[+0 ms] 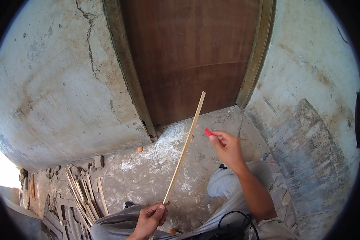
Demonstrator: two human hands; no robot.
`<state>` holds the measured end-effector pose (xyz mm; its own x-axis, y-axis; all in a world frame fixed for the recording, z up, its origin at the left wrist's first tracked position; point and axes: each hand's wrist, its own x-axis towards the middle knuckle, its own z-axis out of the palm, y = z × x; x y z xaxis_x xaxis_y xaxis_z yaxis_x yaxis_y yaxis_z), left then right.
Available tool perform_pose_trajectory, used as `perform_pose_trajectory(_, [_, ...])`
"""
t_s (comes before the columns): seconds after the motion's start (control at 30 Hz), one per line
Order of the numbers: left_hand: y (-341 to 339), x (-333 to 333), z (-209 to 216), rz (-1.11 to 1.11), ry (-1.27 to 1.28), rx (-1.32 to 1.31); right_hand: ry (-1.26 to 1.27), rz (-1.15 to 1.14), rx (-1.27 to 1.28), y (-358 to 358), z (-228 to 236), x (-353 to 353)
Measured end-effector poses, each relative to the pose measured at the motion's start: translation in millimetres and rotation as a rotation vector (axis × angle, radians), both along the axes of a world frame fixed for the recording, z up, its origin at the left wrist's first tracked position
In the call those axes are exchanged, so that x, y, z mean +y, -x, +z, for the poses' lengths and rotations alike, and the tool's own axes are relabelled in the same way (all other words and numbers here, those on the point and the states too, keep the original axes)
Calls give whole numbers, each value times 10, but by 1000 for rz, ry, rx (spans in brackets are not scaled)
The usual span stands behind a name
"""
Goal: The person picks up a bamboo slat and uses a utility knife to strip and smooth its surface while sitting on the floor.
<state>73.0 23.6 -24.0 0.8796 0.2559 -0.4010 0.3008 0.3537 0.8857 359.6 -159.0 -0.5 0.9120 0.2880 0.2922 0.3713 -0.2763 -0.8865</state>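
A long, thin, pale strip of wood (184,150) slants up and away to the right across the middle of the view. My left hand (149,219) is closed around its near end, close to my left knee. To the right of the strip, apart from it, is my right hand (227,149), raised over my right leg. Its thumb and forefinger are pinched together at a small red object (208,132), whose exact kind is too small to make out. The strip's far end stands free in front of the door.
Several similar wood strips (84,196) lie piled on the floor at left, by broken rubble (99,161). A small orange ball (140,149) rests near the left wall. Ahead is a brown door (188,56); a stained wall (308,80) stands at right. A black cord (236,212) crosses my lap.
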Motion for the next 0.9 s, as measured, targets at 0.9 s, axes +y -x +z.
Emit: perform_pose_trajectory(0.9, [-135, 189, 197, 37, 266, 89, 47, 643, -277, 954, -284, 420])
